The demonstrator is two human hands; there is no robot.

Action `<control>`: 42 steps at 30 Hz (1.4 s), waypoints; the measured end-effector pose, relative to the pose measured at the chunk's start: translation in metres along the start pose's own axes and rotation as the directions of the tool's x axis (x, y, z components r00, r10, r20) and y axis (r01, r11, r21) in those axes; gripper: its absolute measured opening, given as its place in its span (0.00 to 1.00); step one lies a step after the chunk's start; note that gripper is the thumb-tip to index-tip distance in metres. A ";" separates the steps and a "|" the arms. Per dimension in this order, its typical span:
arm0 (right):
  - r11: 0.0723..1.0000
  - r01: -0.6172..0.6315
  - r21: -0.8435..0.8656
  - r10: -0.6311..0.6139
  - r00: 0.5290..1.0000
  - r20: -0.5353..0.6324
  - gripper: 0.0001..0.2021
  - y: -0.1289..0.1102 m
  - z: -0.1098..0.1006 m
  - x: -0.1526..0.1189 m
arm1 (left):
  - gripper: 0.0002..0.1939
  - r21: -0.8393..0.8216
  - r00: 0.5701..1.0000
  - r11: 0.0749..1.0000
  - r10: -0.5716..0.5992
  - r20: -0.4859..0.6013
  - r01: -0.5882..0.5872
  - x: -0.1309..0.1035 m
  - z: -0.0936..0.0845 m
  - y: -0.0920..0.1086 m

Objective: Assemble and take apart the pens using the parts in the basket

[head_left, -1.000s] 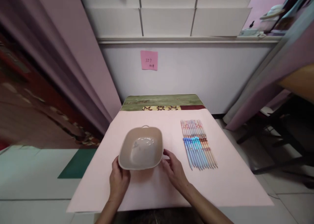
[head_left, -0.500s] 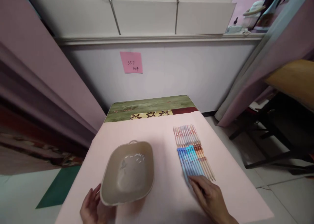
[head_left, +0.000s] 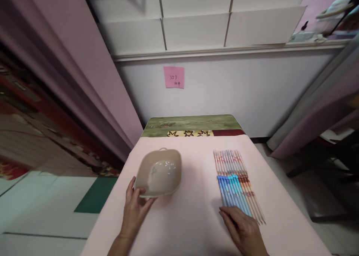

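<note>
"How are the fingers set?"

"The left hand (head_left: 134,207) grasps the near-left corner of the beige, rounded-square, plastic-looking basin (head_left: 161,181), which lies just ahead of those fingers. The right hand (head_left: 242,226) is curled at the near ends of the slim, blue-capped, pale-blue pens (head_left: 234,192); whether it pinches one, I can't tell, because the knuckles hide it."

"What might go wrong there?"

"Those pens lie packed together beyond the right fingertips, so a sideways drag could skew them into the tan, brown-capped pens (head_left: 252,198) farther right."

"And the basin?"

"Gripped at one corner, it could swivel or tip if the left fingers press down unevenly."
</note>
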State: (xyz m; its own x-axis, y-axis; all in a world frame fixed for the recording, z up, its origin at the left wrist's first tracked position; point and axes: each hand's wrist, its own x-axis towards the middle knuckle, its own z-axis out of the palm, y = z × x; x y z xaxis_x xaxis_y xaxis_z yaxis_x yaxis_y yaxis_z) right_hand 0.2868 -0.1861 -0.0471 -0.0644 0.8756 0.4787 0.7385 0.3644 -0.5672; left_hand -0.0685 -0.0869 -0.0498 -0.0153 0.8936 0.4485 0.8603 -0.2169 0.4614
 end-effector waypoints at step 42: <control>0.846 -0.152 -0.510 0.184 0.983 0.014 0.43 -0.048 -0.001 0.190 | 0.48 0.185 0.954 0.941 0.253 0.162 -0.282 0.109 0.023 0.199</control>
State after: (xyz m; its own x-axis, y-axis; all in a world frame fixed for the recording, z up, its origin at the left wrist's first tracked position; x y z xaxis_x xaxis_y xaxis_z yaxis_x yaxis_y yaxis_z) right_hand 0.2399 -0.0377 0.0715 0.0637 0.9321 0.3566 0.9774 0.0138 -0.2108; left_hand 0.1125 -0.0237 0.0731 0.2860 0.8609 0.4208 0.9087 -0.3830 0.1660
